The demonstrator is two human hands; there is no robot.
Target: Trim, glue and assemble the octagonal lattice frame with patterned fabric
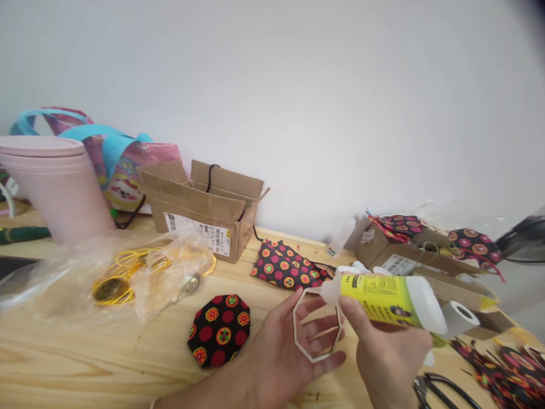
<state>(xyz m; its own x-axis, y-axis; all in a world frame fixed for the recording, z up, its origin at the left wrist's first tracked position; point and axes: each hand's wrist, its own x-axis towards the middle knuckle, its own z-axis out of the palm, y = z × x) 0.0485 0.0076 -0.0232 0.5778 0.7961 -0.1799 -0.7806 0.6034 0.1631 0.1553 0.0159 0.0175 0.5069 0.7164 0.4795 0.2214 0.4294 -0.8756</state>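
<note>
A thin pale octagonal frame (300,341) rests across the fingers of my left hand (285,346), palm up, with its thumb at the frame's upper edge. My right hand (383,346) is wrapped round a white glue bottle (383,298) with a yellow label. The bottle lies nearly level, its nozzle pointing left and reaching the top edge of the frame. Left of my left hand, a black octagonal fabric piece (220,330) with red and orange flower prints lies flat on the wooden table. Behind my hands sits a matching patterned fabric pouch (289,266).
An open cardboard box (204,210) stands against the wall, beside a pink lidded tumbler (59,187) and a pink bag (140,153). A plastic bag with yellow cord (128,267) lies left. Right are another box (383,250), a white roll (460,318), black-handled scissors (443,389) and patterned fabric pieces (506,369).
</note>
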